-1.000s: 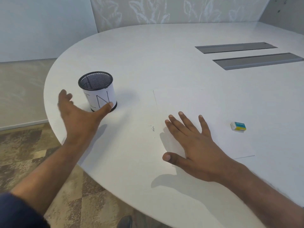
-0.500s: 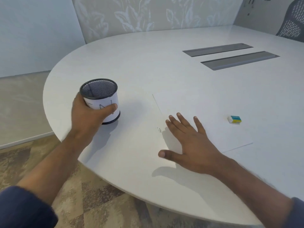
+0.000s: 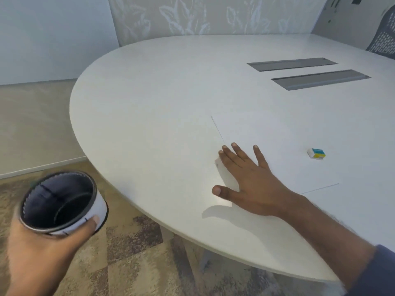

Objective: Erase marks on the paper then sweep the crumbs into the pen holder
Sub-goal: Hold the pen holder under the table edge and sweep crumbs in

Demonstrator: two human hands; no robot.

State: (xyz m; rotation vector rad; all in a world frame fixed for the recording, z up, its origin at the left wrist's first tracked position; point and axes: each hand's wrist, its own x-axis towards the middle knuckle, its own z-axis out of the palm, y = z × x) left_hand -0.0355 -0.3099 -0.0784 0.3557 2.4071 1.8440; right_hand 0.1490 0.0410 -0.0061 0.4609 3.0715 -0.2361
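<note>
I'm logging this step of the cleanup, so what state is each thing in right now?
Black mesh pen holder with white paper wrap: held off the table, tilted, mouth toward the camera.
Left hand: gripping the holder.
Right hand: open, flat on the paper.
White paper sheet: flat on the table.
Eraser crumbs: beside the fingertips, unswept.
Small eraser in blue-yellow sleeve: lying on the paper, untouched.
</note>
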